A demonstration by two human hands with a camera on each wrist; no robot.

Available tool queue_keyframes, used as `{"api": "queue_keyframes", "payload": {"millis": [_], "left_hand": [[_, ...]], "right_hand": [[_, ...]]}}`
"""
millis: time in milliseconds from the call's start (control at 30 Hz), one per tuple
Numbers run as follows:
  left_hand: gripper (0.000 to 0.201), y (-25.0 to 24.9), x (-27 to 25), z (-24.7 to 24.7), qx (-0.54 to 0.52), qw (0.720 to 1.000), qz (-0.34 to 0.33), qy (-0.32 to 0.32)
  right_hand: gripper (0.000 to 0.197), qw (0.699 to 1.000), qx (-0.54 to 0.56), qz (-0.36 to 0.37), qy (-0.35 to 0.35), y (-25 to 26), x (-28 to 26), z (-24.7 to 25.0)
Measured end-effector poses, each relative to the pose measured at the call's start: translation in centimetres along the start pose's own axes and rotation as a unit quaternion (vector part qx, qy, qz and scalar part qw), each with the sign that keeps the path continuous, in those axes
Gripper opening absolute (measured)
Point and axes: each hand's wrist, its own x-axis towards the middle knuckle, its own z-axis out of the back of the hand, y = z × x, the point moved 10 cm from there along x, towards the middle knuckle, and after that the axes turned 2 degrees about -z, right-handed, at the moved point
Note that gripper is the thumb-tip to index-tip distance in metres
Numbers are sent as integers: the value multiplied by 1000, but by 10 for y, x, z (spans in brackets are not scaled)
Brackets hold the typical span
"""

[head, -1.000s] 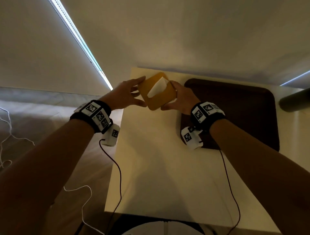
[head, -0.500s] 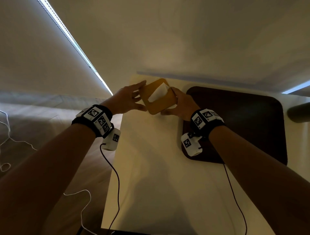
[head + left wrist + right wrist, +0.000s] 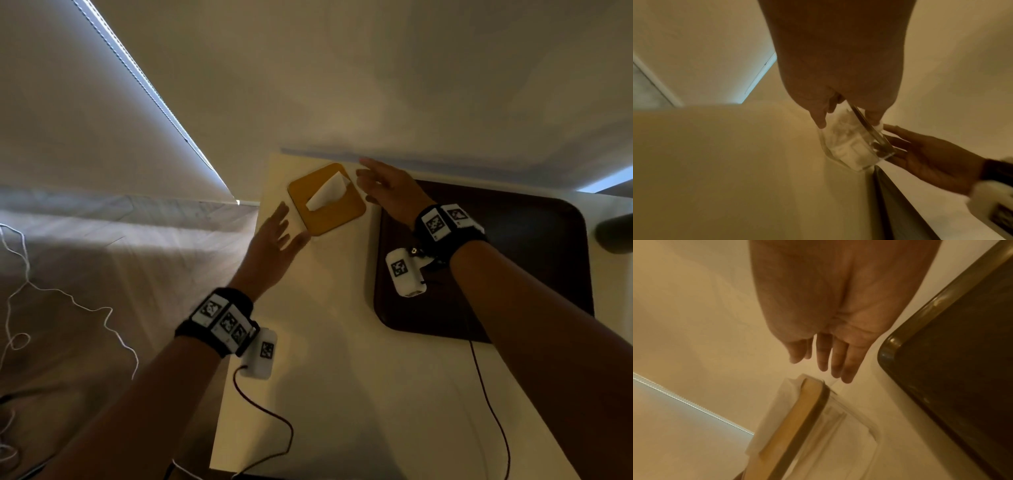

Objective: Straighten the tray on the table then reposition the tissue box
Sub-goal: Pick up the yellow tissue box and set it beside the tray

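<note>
The tissue box (image 3: 334, 212) has a clear body, a wooden lid and a white tissue (image 3: 325, 193) sticking out. It stands turned at an angle on the cream table (image 3: 342, 377), near the far left corner. My left hand (image 3: 286, 229) hovers at its near left side, fingers straight, holding nothing. On the box's right, my right hand (image 3: 369, 180) is spread and also holds nothing. The dark brown tray (image 3: 534, 246) lies flat to the right, under my right wrist. The right wrist view shows straight fingers (image 3: 838, 363) just above the box lid (image 3: 797, 423) and beside the tray's corner (image 3: 941, 369).
The table's far edge meets a pale wall (image 3: 411, 102). Its left edge (image 3: 239, 342) drops to the floor, where a white cable (image 3: 68, 301) lies. A dark cylinder (image 3: 615, 233) sits at the right edge of view. Wrist cables trail over the table.
Both hands gripped the tissue box earlier; they have let go and drawn back to either side. The box now stands on the table near the far left corner.
</note>
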Motion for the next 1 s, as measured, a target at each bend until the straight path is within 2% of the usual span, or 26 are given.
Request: {"api": "queue_keyframes", "payload": {"millis": [100, 266, 400, 566, 633, 733, 999], "left_hand": [[79, 4, -6, -19, -15, 999, -10, -29], [69, -8, -7, -26, -31, 997, -34, -56], [63, -18, -1, -22, 5, 997, -69, -28], [57, -38, 18, -3, 58, 995, -84, 17], [54, -46, 26, 2, 87, 991, -92, 43], [53, -49, 33, 5, 108, 988, -86, 73], [58, -44, 39, 5, 121, 986, -84, 78]], "right_hand": [[41, 999, -42, 2, 2, 8, 12, -4], [39, 999, -26, -23, 40, 6, 18, -19], [40, 999, -24, -24, 10, 2, 14, -19], [39, 993, 7, -34, -109, -9, -1, -12], [40, 988, 53, -56, -131, -19, -7, -15], [41, 983, 100, -70, -134, -27, -12, -21], [45, 991, 61, -53, -105, -19, -16, -24]]}}
